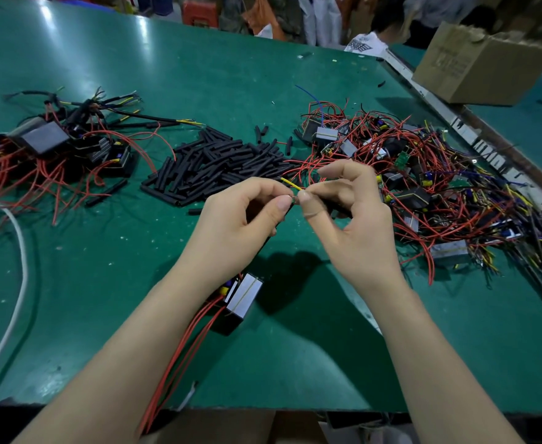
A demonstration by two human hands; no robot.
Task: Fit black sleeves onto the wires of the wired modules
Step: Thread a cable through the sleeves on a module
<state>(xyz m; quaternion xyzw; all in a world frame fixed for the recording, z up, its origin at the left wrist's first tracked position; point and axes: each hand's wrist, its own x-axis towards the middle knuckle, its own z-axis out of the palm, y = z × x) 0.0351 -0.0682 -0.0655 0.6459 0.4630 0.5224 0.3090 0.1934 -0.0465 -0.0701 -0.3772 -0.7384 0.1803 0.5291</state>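
Observation:
My left hand (244,216) pinches a thin yellow wire (292,185) between thumb and fingers above the table's middle. My right hand (352,216) meets it from the right and pinches a black sleeve (338,209), mostly hidden behind its thumb. Below my left wrist hangs a wired module (244,298), a black block with a white face, trailing red wires (180,357) toward the near edge. A heap of loose black sleeves (218,165) lies just beyond my hands.
A pile of modules with tangled red wires (423,187) fills the right side of the green table (199,75). Another pile of modules with black-sleeved wires (58,145) sits at the left. A white cable (13,283) curves along the left. A cardboard box (481,62) stands at the far right.

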